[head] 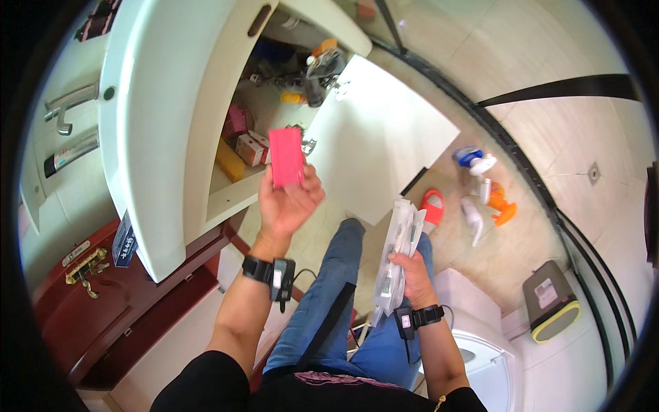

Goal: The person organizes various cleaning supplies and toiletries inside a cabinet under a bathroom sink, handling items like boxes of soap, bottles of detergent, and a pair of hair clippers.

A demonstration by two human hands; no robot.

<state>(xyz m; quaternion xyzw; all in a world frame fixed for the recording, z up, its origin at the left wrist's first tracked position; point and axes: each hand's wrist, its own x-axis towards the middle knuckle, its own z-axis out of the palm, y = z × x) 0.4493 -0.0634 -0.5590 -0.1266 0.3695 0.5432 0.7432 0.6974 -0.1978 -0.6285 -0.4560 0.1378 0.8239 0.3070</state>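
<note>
My left hand (291, 201) grips a pinkish-red box (286, 157) from below, raised in front of the open cabinet. In my right hand (414, 278) is a bundle of long clear plastic packets (394, 252), tilted above my right thigh. Small tubes with dark markings show through the plastic. Behind the red box, inside the cabinet (219, 113), lie a white box with red sides (250, 149), a yellow item (229, 160) and a magenta item (237, 119). Farther in are a yellow bottle (292, 98) and a dark bottle (312, 91).
The white cabinet door (381, 129) hangs open ahead. On the floor at right lie blue-and-white (471, 158), orange (498, 202) and white (472, 219) spray bottles. A toilet (479, 329) stands close at right, and a dark red wooden door (103, 314) at left.
</note>
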